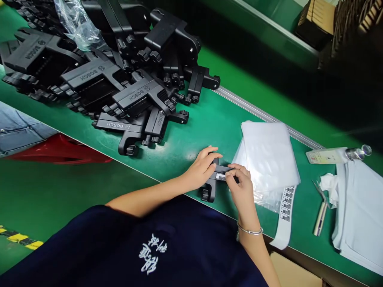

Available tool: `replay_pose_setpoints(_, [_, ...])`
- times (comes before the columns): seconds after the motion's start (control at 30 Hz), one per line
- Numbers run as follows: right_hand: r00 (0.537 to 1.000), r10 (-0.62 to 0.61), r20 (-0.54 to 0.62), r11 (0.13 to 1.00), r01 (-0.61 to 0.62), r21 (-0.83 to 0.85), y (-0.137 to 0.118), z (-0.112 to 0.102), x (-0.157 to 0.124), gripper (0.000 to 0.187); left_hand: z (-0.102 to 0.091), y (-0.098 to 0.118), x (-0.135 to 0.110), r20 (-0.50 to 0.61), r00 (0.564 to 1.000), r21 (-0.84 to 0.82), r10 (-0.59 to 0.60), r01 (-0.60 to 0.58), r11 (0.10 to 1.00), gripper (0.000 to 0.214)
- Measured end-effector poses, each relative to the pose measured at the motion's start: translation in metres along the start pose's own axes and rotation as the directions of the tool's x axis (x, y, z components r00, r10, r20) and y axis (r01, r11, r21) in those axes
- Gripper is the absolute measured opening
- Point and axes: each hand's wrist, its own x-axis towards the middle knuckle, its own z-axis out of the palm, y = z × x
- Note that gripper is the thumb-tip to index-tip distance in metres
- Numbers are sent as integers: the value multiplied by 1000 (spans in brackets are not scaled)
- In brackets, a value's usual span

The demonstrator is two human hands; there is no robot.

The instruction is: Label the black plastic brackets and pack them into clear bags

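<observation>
A black plastic bracket (212, 186) lies on the green table in front of me. My left hand (196, 171) holds it at its left side, the fingers stretched over the top and the thumb against it. On the bracket's flat face is a small white label (220, 176) with dark print. My right hand (241, 185) pinches at the label's right end, thumb and forefinger together on the bracket. Its other fingers curl over the far edge. Just right of this hand lie a stack of clear plastic bags (269, 151) and a strip of printed labels (287, 205).
Black BOSCH-marked brackets (137, 95) are heaped at the left, with crumpled clear plastic (79, 26) on top. At the right are a bottle (327, 156), a small metal-tipped tool (320, 217) and white sheets (359, 215). A red stool (60, 150) stands beyond the near edge.
</observation>
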Motion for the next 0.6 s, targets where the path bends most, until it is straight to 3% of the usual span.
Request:
replay_pose_setpoints(0.47, [999,-40,-11,999,40,-36,-1,-1,0,19,1,0,1,0,1000,29,4,-4,1000,35])
replay_pose_setpoints(0.53, [998,-57,-15,997,56,-53,-2,0,-1,18,-1,0,-2,-44,999,53,30,-27,998,35])
replay_pose_setpoints(0.6, [997,-76,-15,995,74,-74,-4,1,-1,17,-5,-1,-6,-90,987,118,131,-120,986,35])
